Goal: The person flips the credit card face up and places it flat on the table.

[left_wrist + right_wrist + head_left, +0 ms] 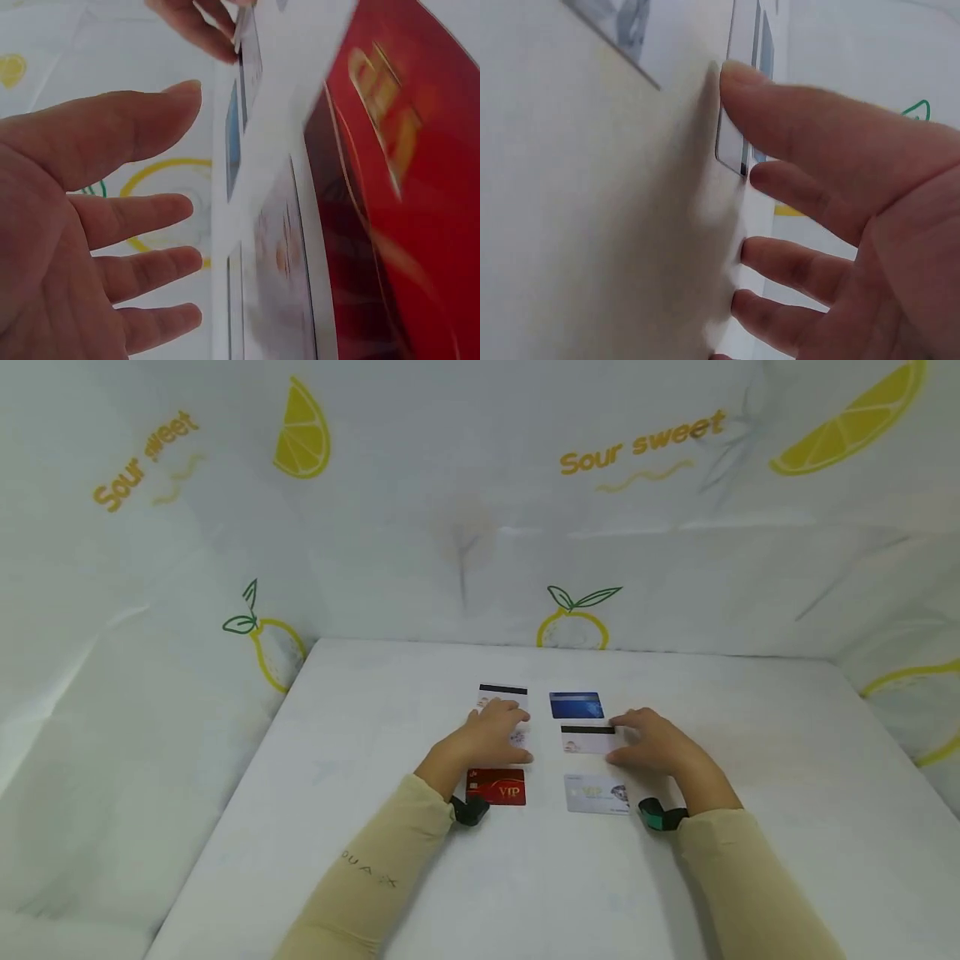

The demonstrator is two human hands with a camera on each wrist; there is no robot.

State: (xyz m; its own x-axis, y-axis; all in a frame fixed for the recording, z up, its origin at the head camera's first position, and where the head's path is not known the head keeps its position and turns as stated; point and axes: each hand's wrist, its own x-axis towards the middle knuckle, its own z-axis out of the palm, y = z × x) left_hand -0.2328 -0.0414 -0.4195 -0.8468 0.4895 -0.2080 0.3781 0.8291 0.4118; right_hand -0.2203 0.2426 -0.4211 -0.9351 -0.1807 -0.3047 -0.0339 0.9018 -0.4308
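Note:
Six cards lie in two columns on a white table. My right hand (652,742) pinches the right end of the middle white card with a black stripe (587,741), thumb at one long edge and index finger at the other. My left hand (486,737), fingers spread, hovers over the left column. Under it is a pale card (519,739), mostly hidden in the head view. Behind that, a white card with a black stripe (504,691) is partly covered by the fingers. The red VIP card (497,787) lies beside the left wrist, large in the left wrist view.
A blue card (576,706) is at the back of the right column. A silvery VIP card (597,794) lies at its front, left of the right wrist. Behind the table hangs a white sheet (390,543) printed with lemons.

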